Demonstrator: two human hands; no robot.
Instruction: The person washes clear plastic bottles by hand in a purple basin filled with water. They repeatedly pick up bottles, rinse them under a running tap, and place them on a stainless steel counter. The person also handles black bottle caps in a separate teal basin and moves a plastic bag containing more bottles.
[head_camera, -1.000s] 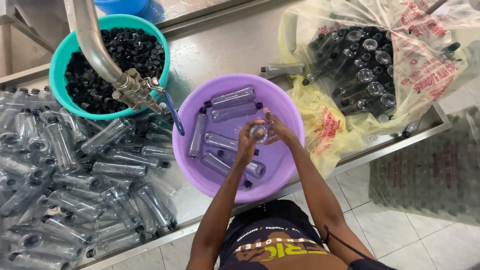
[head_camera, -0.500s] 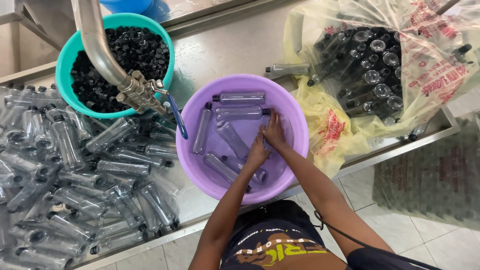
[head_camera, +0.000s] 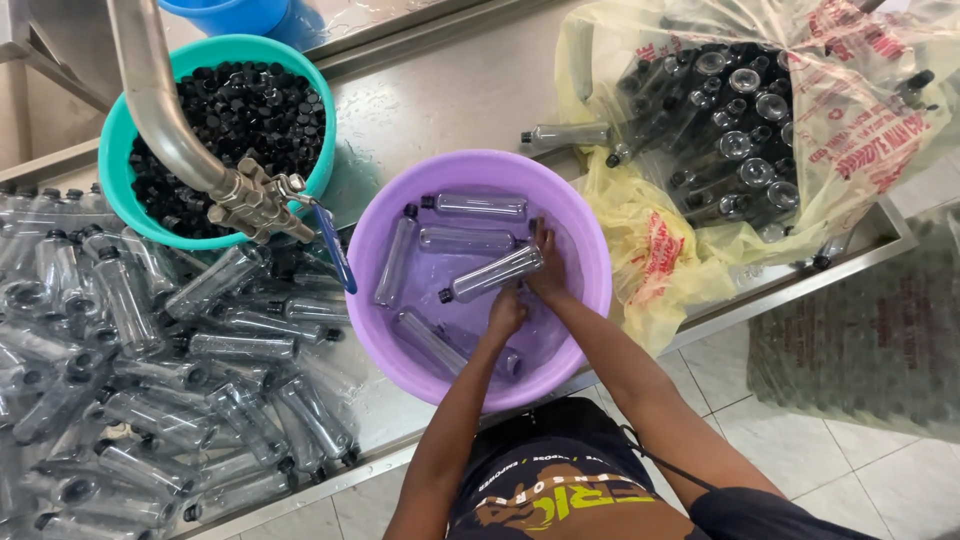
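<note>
Both hands work 1 bottle in the basin.
Right hand and left hand pinch the bottle at its 3 o'clock end, holding it level inside the purple basin, apparently to wet it.

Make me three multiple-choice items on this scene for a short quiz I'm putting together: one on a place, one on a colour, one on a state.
1. Where are both hands?
A. Inside the purple basin
B. Inside the teal tub
C. On the floor tiles

2. What colour are the loose caps in the teal tub?
A. White
B. Black
C. Red

3. How is the bottle by the hands?
A. Standing upright
B. Crushed flat
C. Lying on its side, black cap on

Answers:
1 A: the left hand and right hand both reach within the basin's rim.
2 B: the tub is heaped with black caps.
3 C: it lies across the basin, its capped end pointing left.
</note>
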